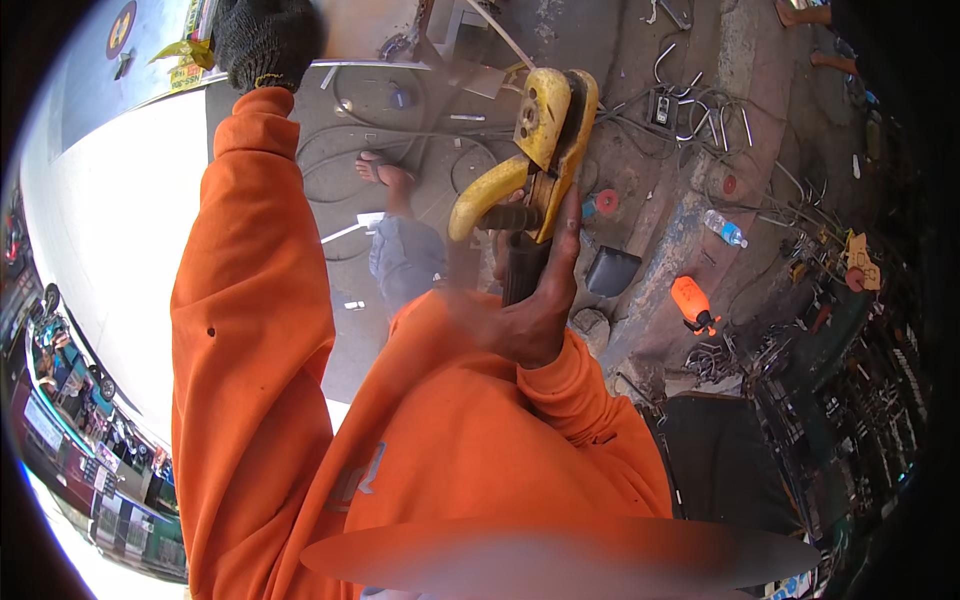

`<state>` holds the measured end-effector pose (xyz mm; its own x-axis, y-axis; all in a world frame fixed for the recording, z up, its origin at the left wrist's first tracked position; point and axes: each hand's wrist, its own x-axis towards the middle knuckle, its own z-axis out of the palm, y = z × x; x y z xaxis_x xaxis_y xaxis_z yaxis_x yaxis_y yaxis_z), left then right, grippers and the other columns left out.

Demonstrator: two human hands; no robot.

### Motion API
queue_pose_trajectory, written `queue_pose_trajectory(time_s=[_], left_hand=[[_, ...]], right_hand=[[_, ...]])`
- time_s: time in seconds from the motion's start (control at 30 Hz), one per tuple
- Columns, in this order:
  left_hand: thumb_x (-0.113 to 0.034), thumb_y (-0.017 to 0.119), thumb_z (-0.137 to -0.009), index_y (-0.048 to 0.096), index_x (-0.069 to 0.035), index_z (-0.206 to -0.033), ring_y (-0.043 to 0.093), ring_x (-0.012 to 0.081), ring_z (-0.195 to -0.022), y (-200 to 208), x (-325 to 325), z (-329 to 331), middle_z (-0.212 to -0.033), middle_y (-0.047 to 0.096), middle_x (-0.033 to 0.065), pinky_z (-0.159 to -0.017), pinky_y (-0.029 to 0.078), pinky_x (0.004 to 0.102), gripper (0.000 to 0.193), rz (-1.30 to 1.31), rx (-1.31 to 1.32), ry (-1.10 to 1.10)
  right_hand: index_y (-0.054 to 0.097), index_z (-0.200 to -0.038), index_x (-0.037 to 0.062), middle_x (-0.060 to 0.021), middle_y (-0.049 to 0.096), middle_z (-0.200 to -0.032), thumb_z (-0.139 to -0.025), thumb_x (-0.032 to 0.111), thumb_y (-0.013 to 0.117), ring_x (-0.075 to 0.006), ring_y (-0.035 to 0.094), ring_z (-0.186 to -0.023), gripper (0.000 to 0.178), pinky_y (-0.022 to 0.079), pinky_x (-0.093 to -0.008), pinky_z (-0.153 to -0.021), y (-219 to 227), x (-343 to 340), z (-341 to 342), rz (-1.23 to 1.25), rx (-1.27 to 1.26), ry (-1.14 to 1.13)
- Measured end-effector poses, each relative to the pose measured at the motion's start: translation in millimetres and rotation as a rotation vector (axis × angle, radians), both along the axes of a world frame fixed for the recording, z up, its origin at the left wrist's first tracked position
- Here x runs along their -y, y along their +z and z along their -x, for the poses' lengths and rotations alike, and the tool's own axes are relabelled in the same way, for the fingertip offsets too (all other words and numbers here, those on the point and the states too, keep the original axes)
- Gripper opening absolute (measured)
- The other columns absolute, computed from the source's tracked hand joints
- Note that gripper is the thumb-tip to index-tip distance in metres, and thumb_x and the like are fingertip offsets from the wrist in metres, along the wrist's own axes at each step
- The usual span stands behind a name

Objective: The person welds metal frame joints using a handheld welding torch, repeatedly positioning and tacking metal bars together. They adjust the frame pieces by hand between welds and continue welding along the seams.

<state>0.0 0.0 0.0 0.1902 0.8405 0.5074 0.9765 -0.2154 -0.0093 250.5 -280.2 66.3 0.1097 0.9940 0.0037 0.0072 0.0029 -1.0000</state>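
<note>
My right hand [545, 325], bare, is wrapped round the dark ribbed handle of a yellow welding electrode holder [545, 120]. The holder stands upright in front of my chest, its yellow lever on the left side. A thin pale rod [500, 35] runs from its head up past the top edge of the view. My left hand [268, 45], in a dark knit glove, is stretched far forward at the upper left, beside the edge of a white panel [110, 200]. The back of the glove shows, but its fingers are hidden. A yellow strip [187, 52] is next to it.
Cables [420, 130] snake over the concrete floor. Bent metal rods [700, 110], an orange bottle [690, 300], a clear plastic bottle [725, 228] and a dark box-like piece [611, 271] lie to the right. A bare leg and foot [383, 170] show below. Metal scraps crowd the far right.
</note>
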Motion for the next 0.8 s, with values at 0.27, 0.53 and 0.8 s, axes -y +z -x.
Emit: queue_pose_trajectory(time_s=[0.27,0.53,0.8], left_hand=[[-0.013,0.051,-0.099,0.063,-0.001,-0.089,0.061,0.0441,-0.092,5.4,1.6,1.2,-0.093,0.064,0.0237,-0.083,0.049,0.0516,0.019,-0.023,0.078,0.026],[-0.013,0.053,-0.098,0.063,-0.002,-0.088,0.062,0.0427,-0.09,10.5,-0.7,-3.0,-0.091,0.065,0.0232,-0.081,0.049,0.0509,0.017,-0.041,0.131,0.035],[-0.013,0.054,-0.097,0.063,-0.002,-0.087,0.063,0.0425,-0.087,9.9,2.5,-2.9,-0.088,0.065,0.0233,-0.079,0.049,0.0509,0.017,-0.048,0.129,0.036]], right_hand=[[0.0,-0.165,-0.0052,-0.0222,0.042,-0.152,-0.067,0.008,0.096,-0.0292,0.051,-0.135,0.137,0.044,-0.0417,-0.112,-8.1,3.9,1.5,-0.009,0.067,0.07],[0.004,-0.165,-0.0052,-0.0198,0.05,-0.144,-0.066,0.011,0.097,-0.0257,0.056,-0.125,0.136,0.05,-0.0371,-0.101,-4.6,1.8,0.4,0.039,0.231,0.046],[0.003,-0.164,-0.0047,-0.0226,0.045,-0.148,-0.067,0.004,0.094,-0.0272,0.056,-0.127,0.134,0.05,-0.04,-0.105,-7.3,-2.7,6.9,0.018,-0.033,0.047]])
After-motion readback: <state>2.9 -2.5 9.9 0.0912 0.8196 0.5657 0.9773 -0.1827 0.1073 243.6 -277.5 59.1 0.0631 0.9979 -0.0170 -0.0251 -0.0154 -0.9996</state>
